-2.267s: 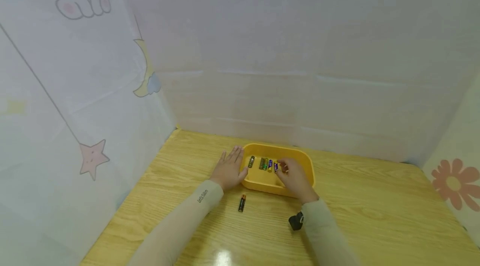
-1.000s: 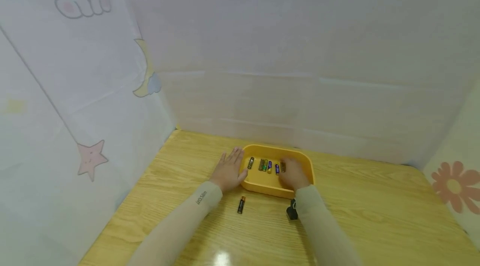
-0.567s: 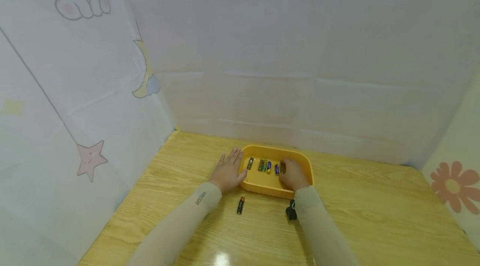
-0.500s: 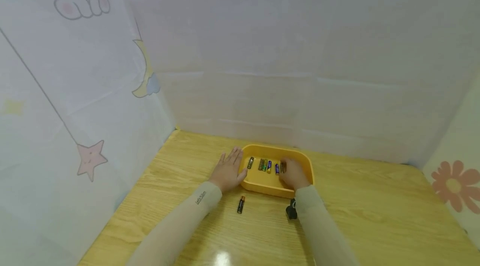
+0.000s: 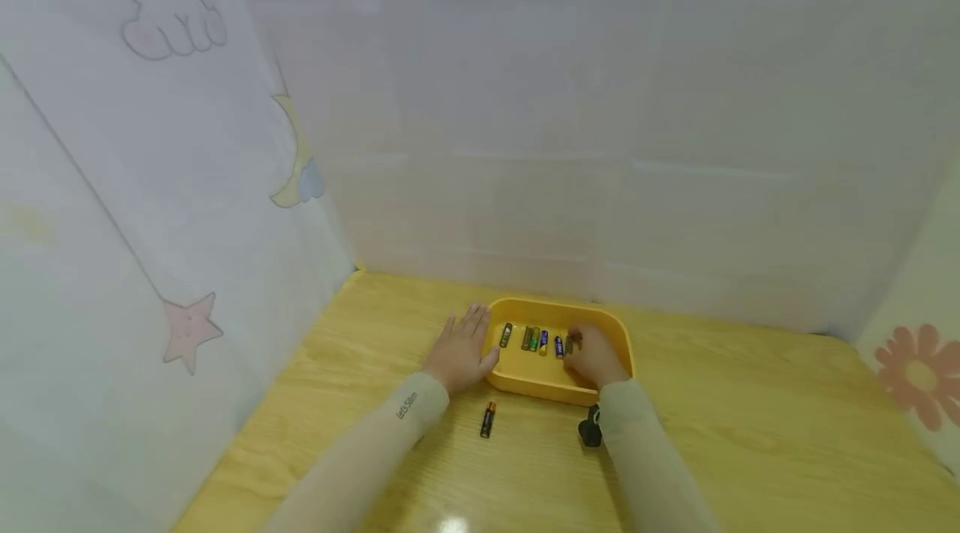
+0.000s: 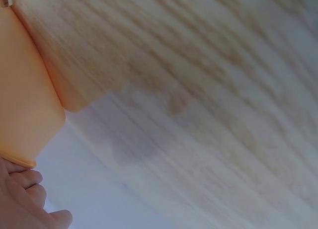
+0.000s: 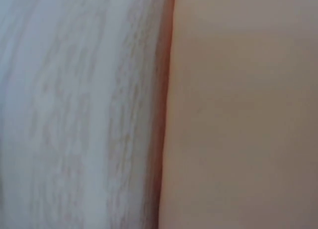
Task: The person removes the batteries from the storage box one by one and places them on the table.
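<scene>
A yellow plastic tray (image 5: 536, 388) holds several small batteries standing apart in a loose row. At its left end lies a dark battery (image 5: 506, 335); near the middle are a brown one (image 5: 527, 339), a green one (image 5: 534, 339) and a purple-and-gold one (image 5: 543, 342). Further right is a purple battery (image 5: 558, 347). Inside the tray's right half, my right hand (image 5: 596, 356) has curled fingers at a brownish battery (image 5: 568, 345), partly hidden, and appears to pinch it. My left hand (image 5: 459, 351) rests against the tray's left side, fingers straight, thumb at the rim.
A black battery with an orange end (image 5: 488, 419) lies on the wooden table (image 5: 750, 424) before the tray. A black wrist device (image 5: 590, 429) sits at the right cuff. Pale printed sheets (image 5: 480, 99) hang behind and beside the table.
My right hand has moved from beside the purple battery slightly right, to the brownish battery now visible at its fingers. The left hand stays at the tray. The head view has shifted slightly.
</scene>
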